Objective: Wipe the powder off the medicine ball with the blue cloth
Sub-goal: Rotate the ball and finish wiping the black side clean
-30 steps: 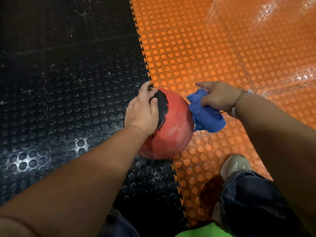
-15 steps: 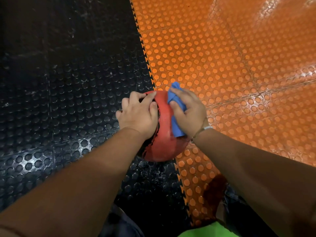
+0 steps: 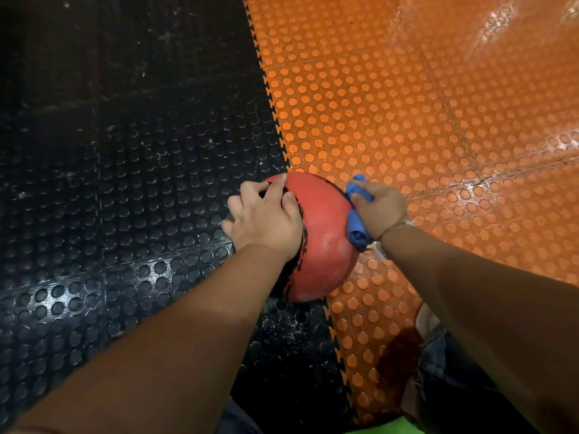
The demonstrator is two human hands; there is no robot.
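Note:
A red and black medicine ball (image 3: 326,233) rests on the floor where the black and orange mats meet. A faint whitish powder haze shows on its red lower right face. My left hand (image 3: 266,219) lies flat on the ball's left side, fingers spread over the black panel. My right hand (image 3: 379,208) presses a bunched blue cloth (image 3: 357,227) against the ball's right side; the cloth sticks out above and below my fingers.
Studded black rubber mat (image 3: 125,183) covers the left of the floor, studded orange mat (image 3: 423,104) the right, joined by a toothed seam. White powder specks lie on the black mat just below the ball (image 3: 288,324). My knee in dark jeans (image 3: 445,371) is at lower right.
My right hand with the cloth has slid from the ball's top right down to its right side. The ball has turned, showing more red on top. My left hand stays on the left side.

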